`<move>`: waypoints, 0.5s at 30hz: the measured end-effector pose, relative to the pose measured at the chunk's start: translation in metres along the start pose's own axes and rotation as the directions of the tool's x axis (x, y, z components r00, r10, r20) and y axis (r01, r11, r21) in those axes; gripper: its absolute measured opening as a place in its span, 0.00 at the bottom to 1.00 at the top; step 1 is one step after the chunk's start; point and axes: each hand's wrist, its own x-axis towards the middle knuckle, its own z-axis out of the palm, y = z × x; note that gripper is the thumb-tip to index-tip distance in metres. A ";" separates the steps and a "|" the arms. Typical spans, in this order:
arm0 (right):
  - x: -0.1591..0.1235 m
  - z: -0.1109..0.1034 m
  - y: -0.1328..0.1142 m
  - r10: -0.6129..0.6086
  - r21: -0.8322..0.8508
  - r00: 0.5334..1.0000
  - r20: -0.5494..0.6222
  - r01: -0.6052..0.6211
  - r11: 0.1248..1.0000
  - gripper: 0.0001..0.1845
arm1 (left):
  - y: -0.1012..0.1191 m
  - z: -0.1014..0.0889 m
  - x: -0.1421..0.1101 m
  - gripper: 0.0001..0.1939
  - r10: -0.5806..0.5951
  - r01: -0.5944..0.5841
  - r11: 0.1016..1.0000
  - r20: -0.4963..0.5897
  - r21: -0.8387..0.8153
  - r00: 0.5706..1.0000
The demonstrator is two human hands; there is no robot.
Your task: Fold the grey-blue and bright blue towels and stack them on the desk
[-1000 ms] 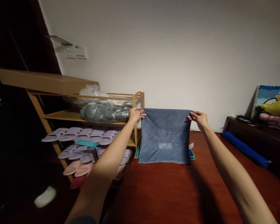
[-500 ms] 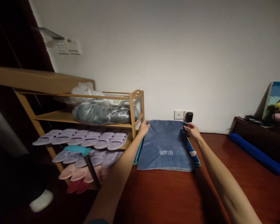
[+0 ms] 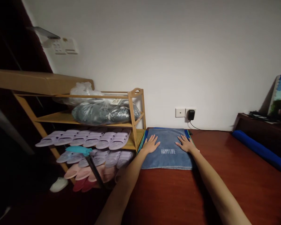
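Observation:
A grey-blue towel (image 3: 167, 161) printed with "HAPPY LIFE" lies flat on the reddish wooden tabletop (image 3: 164, 197). Flat on its left half rests my left hand (image 3: 151, 144), fingers spread. My right hand (image 3: 185, 144) presses on the right half the same way, and neither hand grips anything. Beneath the towel, brighter blue cloth with green edging (image 3: 189, 133) shows along the back and sides; most of it is covered.
A wooden rack (image 3: 133, 122) on the left holds lilac slippers (image 3: 103, 139), plastic-wrapped goods (image 3: 105, 112) and a cardboard box (image 3: 42, 82). A black plug (image 3: 191, 114) with a cable sits in the wall. A blue roll (image 3: 259, 150) lies at the right.
The towel's far edge has come down from my raised fingers, and the towel now lies flat. Both hands have let go of its corners and moved inward onto it, palms down.

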 end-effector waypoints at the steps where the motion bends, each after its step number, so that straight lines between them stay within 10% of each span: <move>1: -0.001 -0.001 -0.002 -0.002 -0.034 1.000 0.000 0.002 0.999 0.45 | 0.001 -0.001 -0.001 0.34 -0.001 0.001 1.000 0.001 0.031 1.000; 15: -0.027 -0.009 -0.025 -0.148 -0.162 0.985 0.088 0.161 0.974 0.44 | 0.020 -0.005 -0.021 0.33 0.048 -0.041 0.986 -0.038 0.159 0.998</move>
